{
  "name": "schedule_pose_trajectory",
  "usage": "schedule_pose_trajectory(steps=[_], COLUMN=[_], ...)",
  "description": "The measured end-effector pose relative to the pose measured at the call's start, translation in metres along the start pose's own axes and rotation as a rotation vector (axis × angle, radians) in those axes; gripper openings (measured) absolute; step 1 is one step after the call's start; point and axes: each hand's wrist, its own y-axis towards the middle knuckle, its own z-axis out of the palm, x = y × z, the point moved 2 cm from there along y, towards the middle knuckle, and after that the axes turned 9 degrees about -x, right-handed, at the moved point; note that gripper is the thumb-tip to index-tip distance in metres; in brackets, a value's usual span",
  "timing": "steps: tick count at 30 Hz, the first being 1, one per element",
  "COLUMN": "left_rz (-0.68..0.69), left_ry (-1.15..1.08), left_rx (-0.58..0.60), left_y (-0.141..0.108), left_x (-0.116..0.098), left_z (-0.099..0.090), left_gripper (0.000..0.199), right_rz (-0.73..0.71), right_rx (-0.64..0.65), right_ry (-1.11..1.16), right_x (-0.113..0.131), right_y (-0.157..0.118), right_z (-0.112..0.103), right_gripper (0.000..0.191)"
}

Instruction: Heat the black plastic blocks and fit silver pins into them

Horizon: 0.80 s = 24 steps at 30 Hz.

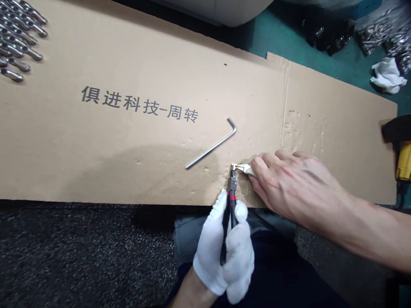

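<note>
Gripping pliers (233, 184) in our left hand (237, 253), we have a metal piece (234, 166) at their tips, near frame centre. Our right hand (290, 182) clasps another tool (248, 170).

Cardboard sheet (154, 64) across work surface, black printed characters (131, 102) left of middle, dents and scuffs toward right. L-shaped hex key (212, 149) lying diagonal on cardboard, bent end up. Shiny metal parts (27, 36) in rows, upper left corner, cut by frame. Green surface (279, 38) behind. On it: black parts (334, 36), blurry; small metal pieces (374, 32) in clear plastic; crumpled white cloth (388, 76) just beside. Yellow-and-black object (405, 160) at right edge. Pale rounded object (221, 8) up top. Dark speckled floor (80, 248) below.
</note>
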Motion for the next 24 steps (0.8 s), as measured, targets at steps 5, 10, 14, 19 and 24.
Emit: schedule_pose_trajectory(steps=[5,10,14,19,24], left_rz=[0.02,0.006,-0.009,-0.016,-0.022], left_ry=[0.01,0.018,0.038,0.114,0.203], left_rx=[-0.01,0.019,0.02,-0.009,-0.039], left_y=[0.0,0.001,0.001,0.002,0.004], left_x=[-0.001,-0.001,-0.003,-0.006,-0.009], left_z=[-0.003,-0.002,-0.002,-0.007,-0.013], left_gripper=[0.045,0.043,0.042,0.05,0.051], right_rz=[-0.007,-0.055,-0.078,-0.079,-0.014], right_rx=[-0.075,-0.086,-0.082,-0.113,-0.108], right_ry=[-0.077,-0.132,-0.122,-0.11,-0.003], right_x=[0.002,0.005,0.004,0.006,0.002], right_y=[-0.002,-0.004,-0.005,-0.005,-0.003], right_z=[0.005,0.01,0.013,0.014,0.018], right_gripper=[0.011,0.009,0.01,0.013,0.012])
